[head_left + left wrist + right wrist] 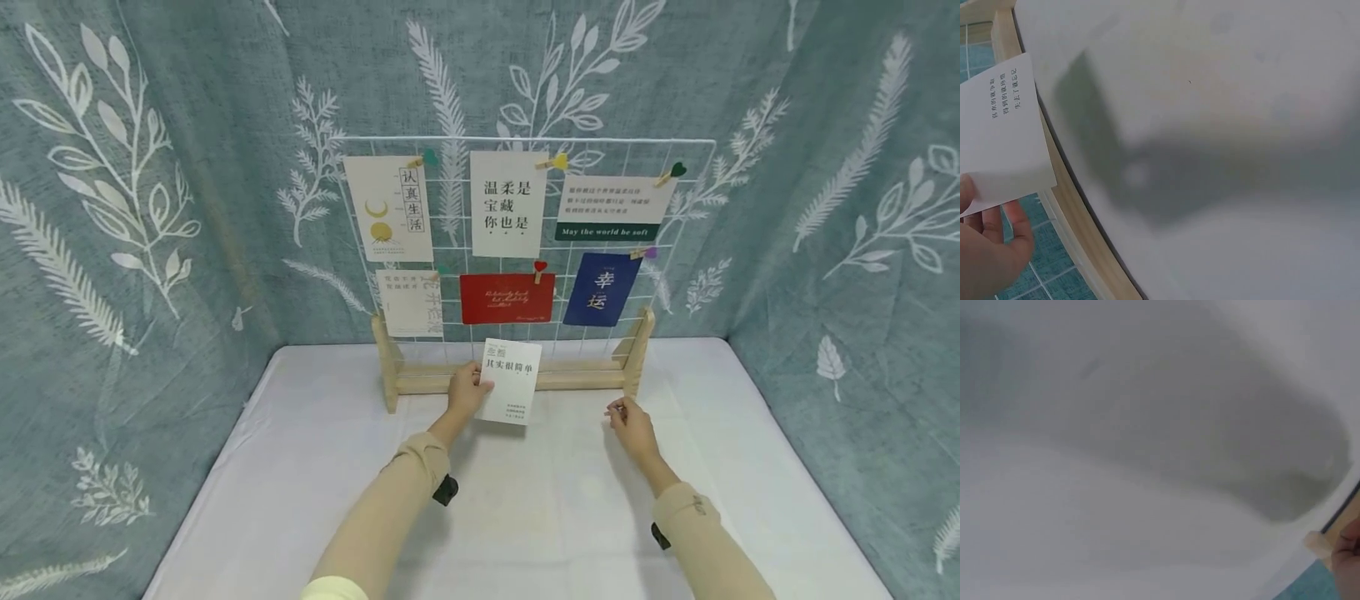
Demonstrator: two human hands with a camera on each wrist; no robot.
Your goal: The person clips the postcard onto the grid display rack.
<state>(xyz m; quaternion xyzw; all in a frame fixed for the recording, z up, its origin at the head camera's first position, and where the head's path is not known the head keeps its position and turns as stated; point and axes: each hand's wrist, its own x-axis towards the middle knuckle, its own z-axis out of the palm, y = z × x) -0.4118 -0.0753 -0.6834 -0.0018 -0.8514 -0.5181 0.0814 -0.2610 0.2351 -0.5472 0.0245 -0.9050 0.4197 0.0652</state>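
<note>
White printed card [512, 381] pinched upright in left hand [467, 390] before wire grid display [525, 250]; right hand [630, 423] pinches a small wooden clip [1317, 545], seemingly for fastening

head: forward-down, far | wrists: close on tablecloth [525, 500] | shared: tablecloth

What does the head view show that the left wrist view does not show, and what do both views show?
Only the head view shows the wire grid with six clipped cards, its wooden stand, the right hand pinching something small, and the leaf-patterned curtain. Only the left wrist view shows the small text on the white card close up. Both show the left hand gripping that card over the white table.
</note>
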